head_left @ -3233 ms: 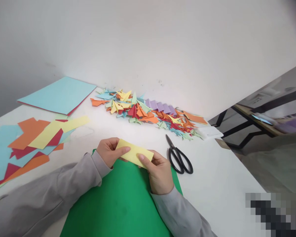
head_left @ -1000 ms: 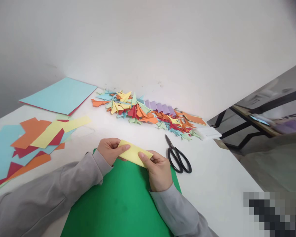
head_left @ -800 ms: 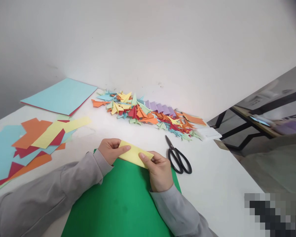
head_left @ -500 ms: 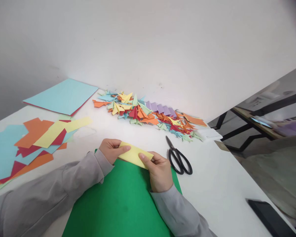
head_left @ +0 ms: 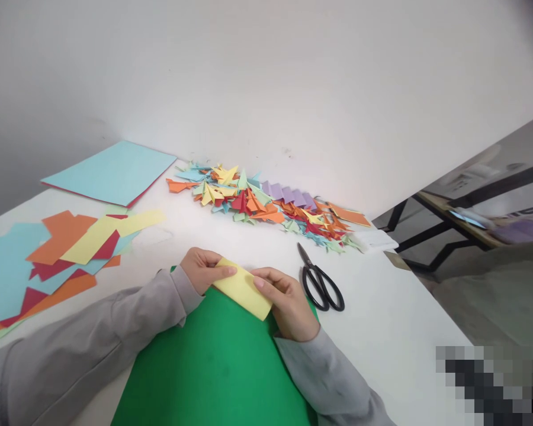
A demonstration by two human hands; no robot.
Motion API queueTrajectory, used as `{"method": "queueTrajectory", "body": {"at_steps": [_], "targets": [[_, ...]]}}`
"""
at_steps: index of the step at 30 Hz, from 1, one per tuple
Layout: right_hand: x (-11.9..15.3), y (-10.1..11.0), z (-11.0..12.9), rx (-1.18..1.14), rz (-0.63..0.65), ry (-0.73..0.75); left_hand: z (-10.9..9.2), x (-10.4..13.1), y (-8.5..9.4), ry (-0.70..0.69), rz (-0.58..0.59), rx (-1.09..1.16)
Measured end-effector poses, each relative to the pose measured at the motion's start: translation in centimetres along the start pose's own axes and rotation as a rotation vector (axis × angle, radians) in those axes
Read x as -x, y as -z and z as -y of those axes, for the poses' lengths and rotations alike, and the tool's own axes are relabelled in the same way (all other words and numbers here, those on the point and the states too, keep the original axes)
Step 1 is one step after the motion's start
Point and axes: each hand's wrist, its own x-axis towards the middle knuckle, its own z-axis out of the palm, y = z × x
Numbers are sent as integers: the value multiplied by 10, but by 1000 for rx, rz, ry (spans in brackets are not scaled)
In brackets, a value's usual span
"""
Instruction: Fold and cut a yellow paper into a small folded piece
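Note:
A small rectangle of yellow paper (head_left: pixel 244 288) is held between my two hands, tilted down to the right. My left hand (head_left: pixel 203 270) pinches its left end, thumb on top. My right hand (head_left: pixel 288 299) grips the upper right edge between thumb and fingers; some fingertips are hidden behind the paper. Beneath both hands lies a large green sheet (head_left: pixel 213 361). Black-handled scissors (head_left: pixel 322 281) rest on the white table just right of my right hand, blades pointing away.
Cut paper pieces (head_left: pixel 71 248) in several colours lie at the left. Behind them is a light blue sheet (head_left: pixel 115 171). Folded paper shapes (head_left: pixel 249 201) are heaped along the wall, with orange paper (head_left: pixel 349 215) at their right end. A pixelated dark patch covers the lower right corner.
The yellow paper's right end has swung down and towards me. My right hand has shifted its hold to the upper right edge. My left hand has stayed nearly in place.

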Motion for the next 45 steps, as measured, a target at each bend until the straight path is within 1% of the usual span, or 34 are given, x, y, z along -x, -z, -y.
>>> {"method": "queueTrajectory", "body": {"at_steps": [4, 7, 10, 13, 17, 19, 25, 32, 35, 40, 43, 45], "targets": [[2, -1, 1, 103, 35, -10, 6, 0, 2, -72, 150, -166], [4, -2, 1, 227, 82, -3, 12, 0, 2, -123, 185, -263], [6, -2, 2, 343, 107, 59, 13, 1, 1, -110, 210, -257], [7, -3, 3, 375, 86, 111, 7, 2, 0, -49, 225, -172], [7, -4, 4, 313, 14, 134, -2, 1, -2, 73, 177, -27], [6, -2, 4, 302, -25, 154, -4, 1, -3, 99, 150, 4], [5, 0, 2, 294, -69, 178, -2, 1, -3, 76, 164, 20], [4, -5, 4, 201, -83, 121, -5, 1, -5, 85, 78, 58], [3, -5, 3, 177, -99, 122, -7, 2, -6, 106, 49, 75], [2, -2, 3, 222, -114, 157, -6, 1, -6, 121, 39, 97], [4, -1, 3, 262, -116, 193, -5, 1, -6, 85, 35, 122], [5, -2, 2, 267, -97, 190, -5, 1, -7, 59, 23, 149]]}}
